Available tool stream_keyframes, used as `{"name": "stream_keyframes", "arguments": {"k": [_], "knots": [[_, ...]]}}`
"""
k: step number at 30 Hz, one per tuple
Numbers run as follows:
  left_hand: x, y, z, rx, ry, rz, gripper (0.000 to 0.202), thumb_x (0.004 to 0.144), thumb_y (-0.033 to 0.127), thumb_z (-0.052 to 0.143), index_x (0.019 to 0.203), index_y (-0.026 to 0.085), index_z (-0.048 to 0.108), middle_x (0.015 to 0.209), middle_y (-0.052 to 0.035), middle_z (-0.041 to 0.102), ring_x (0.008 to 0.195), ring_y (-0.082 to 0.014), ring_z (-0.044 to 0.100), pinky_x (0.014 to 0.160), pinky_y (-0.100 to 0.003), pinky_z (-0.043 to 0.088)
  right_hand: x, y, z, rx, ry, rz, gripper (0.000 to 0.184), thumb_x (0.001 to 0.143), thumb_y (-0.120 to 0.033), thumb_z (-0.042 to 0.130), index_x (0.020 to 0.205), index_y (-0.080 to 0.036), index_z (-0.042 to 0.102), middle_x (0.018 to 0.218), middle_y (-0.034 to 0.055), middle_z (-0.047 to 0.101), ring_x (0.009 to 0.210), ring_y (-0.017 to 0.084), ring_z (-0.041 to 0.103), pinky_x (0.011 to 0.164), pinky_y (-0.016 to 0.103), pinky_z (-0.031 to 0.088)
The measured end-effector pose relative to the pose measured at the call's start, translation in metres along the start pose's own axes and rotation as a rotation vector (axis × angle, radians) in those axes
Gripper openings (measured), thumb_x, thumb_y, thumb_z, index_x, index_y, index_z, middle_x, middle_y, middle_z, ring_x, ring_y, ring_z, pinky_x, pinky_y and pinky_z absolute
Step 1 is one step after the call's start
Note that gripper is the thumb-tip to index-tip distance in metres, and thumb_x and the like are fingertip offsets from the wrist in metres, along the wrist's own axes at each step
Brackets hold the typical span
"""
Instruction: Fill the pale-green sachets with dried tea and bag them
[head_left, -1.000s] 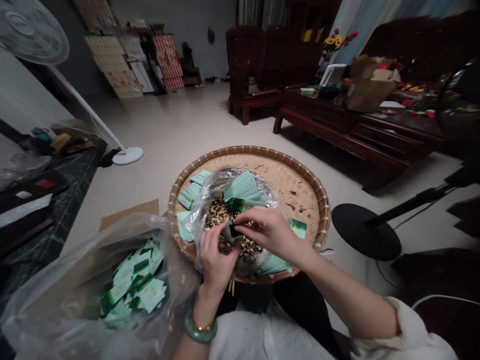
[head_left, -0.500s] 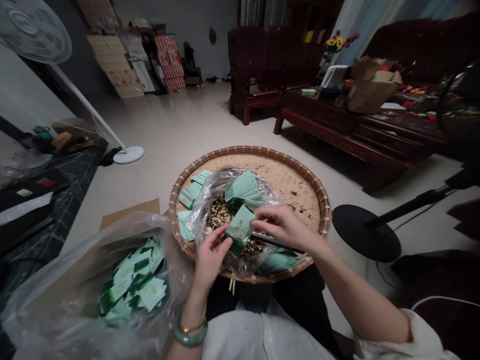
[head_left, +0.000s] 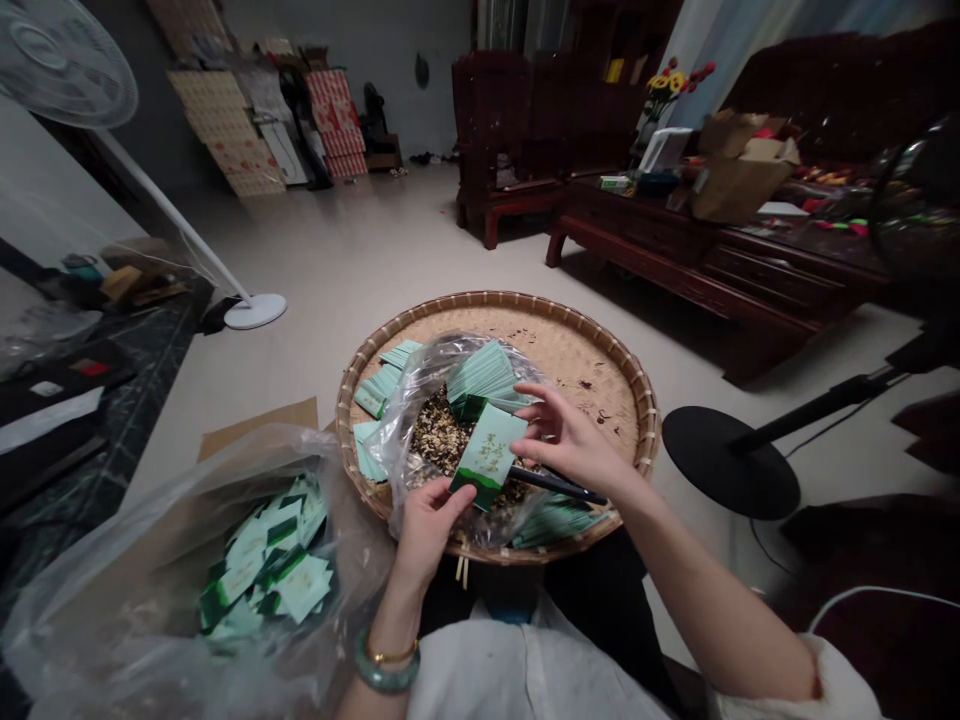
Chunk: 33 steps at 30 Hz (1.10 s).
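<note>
My left hand [head_left: 429, 525] pinches a green and pale-mint paper packet [head_left: 489, 455] by its lower left corner, its printed face turned up. At the packet's right edge is my right hand [head_left: 566, 440], fingers spread and apart; whether its thumb touches the paper I cannot tell. Below lies an open clear plastic bag [head_left: 390, 425] of dry, dark and pale flaky mix [head_left: 437, 435]. A fanned stack of mint packets [head_left: 487, 372] rests on that mix. Under my right hand a black handle [head_left: 559, 484] sticks out of the bag; its other end is hidden.
A round woven bamboo tray [head_left: 600, 355] holds the bag and more packet stacks [head_left: 559, 522]. To the left, a large clear bag [head_left: 135, 520] contains many packets. A white fan [head_left: 255, 311], a black stand base [head_left: 731, 465] and a dark wooden table [head_left: 675, 240] stand around.
My right hand's fingers have spread and come away from the packet's upper edge. The packet has turned its printed face more fully up, still in my left hand.
</note>
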<state>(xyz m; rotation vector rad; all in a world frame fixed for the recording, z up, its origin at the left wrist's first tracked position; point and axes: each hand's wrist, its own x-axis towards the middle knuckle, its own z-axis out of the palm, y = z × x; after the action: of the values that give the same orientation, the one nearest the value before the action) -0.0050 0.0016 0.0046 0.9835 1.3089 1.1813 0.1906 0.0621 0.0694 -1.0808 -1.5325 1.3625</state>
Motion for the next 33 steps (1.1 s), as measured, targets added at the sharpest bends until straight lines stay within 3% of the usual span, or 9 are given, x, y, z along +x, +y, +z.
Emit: {"name": "stream_keyframes", "arguments": {"k": [3, 6, 9, 15, 21, 27, 33], "knots": [[-0.002, -0.001, 0.006, 0.006, -0.012, 0.006, 0.028, 0.062, 0.039, 0.074, 0.059, 0.013, 0.066, 0.051, 0.0017, 0.059, 0.049, -0.0099, 0.05, 0.048, -0.02, 0.039, -0.001, 0.012, 0.01, 0.09, 0.075, 0.065, 0.053, 0.061, -0.034, 0.078, 0.107, -0.019, 0.058, 0.089, 0.0033, 0.065, 0.064, 0.013, 0.06, 0.055, 0.025, 0.052], [-0.001, 0.007, 0.01, -0.045, -0.042, 0.022, 0.032, 0.058, 0.037, 0.077, 0.078, 0.013, 0.071, 0.075, -0.0048, 0.072, 0.069, -0.0173, 0.063, 0.063, -0.026, 0.05, -0.003, 0.017, 0.017, 0.137, 0.094, 0.124, 0.038, 0.06, -0.034, 0.078, 0.091, -0.017, 0.062, 0.075, 0.0008, 0.066, 0.061, 0.014, 0.06, 0.054, 0.025, 0.05], [0.002, 0.017, 0.014, -0.098, -0.051, 0.017, 0.042, 0.058, 0.037, 0.078, 0.093, 0.014, 0.071, 0.091, -0.008, 0.074, 0.082, -0.0208, 0.066, 0.073, -0.029, 0.053, -0.007, 0.017, 0.023, 0.125, 0.037, 0.138, 0.029, 0.059, -0.032, 0.078, 0.079, -0.016, 0.064, 0.065, -0.0018, 0.064, 0.055, 0.011, 0.057, 0.052, 0.023, 0.046], [0.004, 0.02, 0.021, -0.271, 0.033, -0.114, 0.031, 0.056, 0.037, 0.08, 0.073, 0.013, 0.072, 0.061, -0.0016, 0.07, 0.053, -0.0128, 0.06, 0.054, -0.023, 0.049, -0.01, 0.019, 0.029, 0.131, 0.054, 0.178, 0.029, 0.057, -0.037, 0.08, 0.068, -0.015, 0.064, 0.053, -0.003, 0.061, 0.046, 0.009, 0.053, 0.046, 0.02, 0.041], [0.002, 0.017, 0.02, -0.345, 0.055, -0.146, 0.035, 0.052, 0.04, 0.083, 0.067, 0.011, 0.07, 0.058, -0.0009, 0.068, 0.051, -0.0098, 0.058, 0.051, -0.019, 0.047, -0.012, 0.028, 0.03, 0.16, 0.093, 0.176, 0.032, 0.06, -0.044, 0.078, 0.062, -0.016, 0.063, 0.047, -0.0022, 0.059, 0.042, 0.01, 0.053, 0.044, 0.022, 0.042], [-0.005, 0.018, 0.019, -0.253, -0.215, -0.288, 0.049, 0.054, 0.038, 0.083, 0.091, 0.011, 0.069, 0.071, -0.0055, 0.071, 0.054, -0.0161, 0.065, 0.052, -0.025, 0.051, -0.012, 0.034, 0.031, 0.221, 0.136, 0.2, 0.034, 0.059, -0.045, 0.078, 0.062, -0.016, 0.062, 0.05, -0.0012, 0.061, 0.043, 0.01, 0.053, 0.044, 0.021, 0.042], [-0.008, 0.013, 0.02, -0.18, -0.248, -0.286, 0.044, 0.056, 0.042, 0.081, 0.083, 0.01, 0.069, 0.069, -0.0062, 0.071, 0.057, -0.0184, 0.066, 0.054, -0.026, 0.052, -0.01, 0.033, 0.031, 0.176, 0.085, 0.24, 0.032, 0.059, -0.043, 0.076, 0.074, -0.016, 0.064, 0.059, -0.0016, 0.064, 0.044, 0.009, 0.051, 0.043, 0.021, 0.04]]}}
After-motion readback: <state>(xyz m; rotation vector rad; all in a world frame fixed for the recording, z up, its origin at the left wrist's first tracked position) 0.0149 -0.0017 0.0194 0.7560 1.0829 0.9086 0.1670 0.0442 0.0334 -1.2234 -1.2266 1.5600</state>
